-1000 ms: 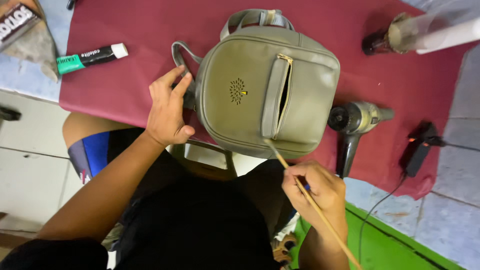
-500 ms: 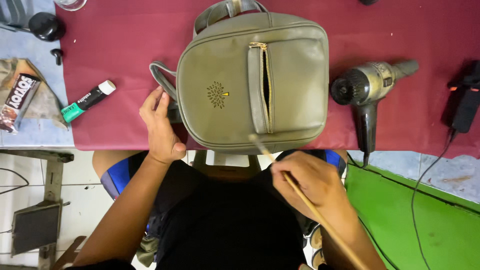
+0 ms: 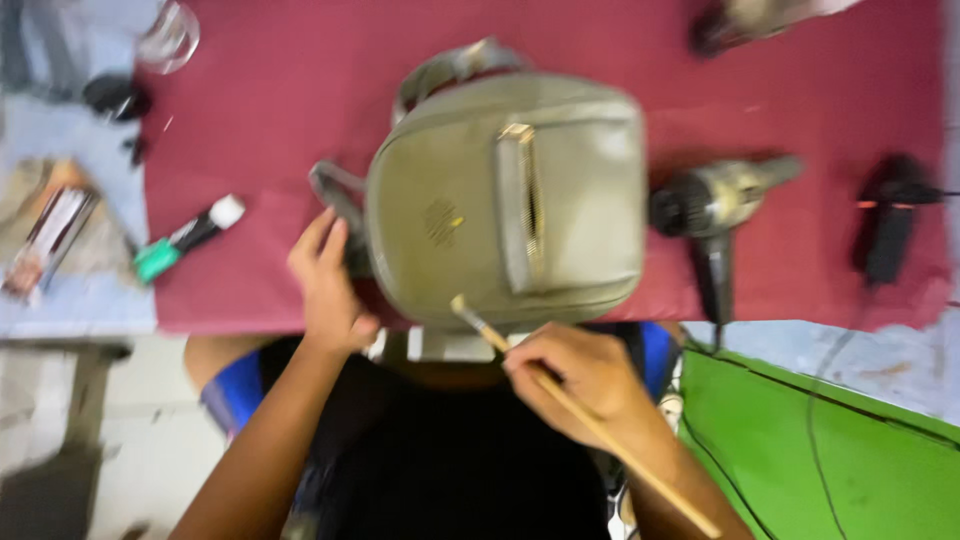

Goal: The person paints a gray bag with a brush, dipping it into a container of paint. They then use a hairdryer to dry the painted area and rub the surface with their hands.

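1. Head view shows a grey-green backpack [image 3: 505, 195] lying face up in the middle of the frame on a dark red table cover [image 3: 800, 90], its lower edge close to the table's near edge.
2. At centre left, the left hand [image 3: 325, 285] rests against the bag's left side by the strap [image 3: 328, 190], fingers close together and slightly curled; the blur makes it hard to tell whether they actually grip the strap.
3. At lower centre, the right hand [image 3: 580, 385] pinches a thin wooden-handled brush [image 3: 570, 405] between thumb and fingers, its tip just at the bag's bottom edge.
4. Risk: if the left hand only rests there, a push from the brush could probably slide the bag on the cloth and smear the stroke.
5. Risk: the long handle runs toward the lower right, so a small wrist twist may swing the tip off the edge onto the front panel.
6. Risk: the hair dryer [image 3: 715, 200] lies just right of the bag, its cord trailing off the table; a snag could drag it into the bag.
7. Risk: the green-capped tube [image 3: 185, 240] at left sits near the left elbow's path.
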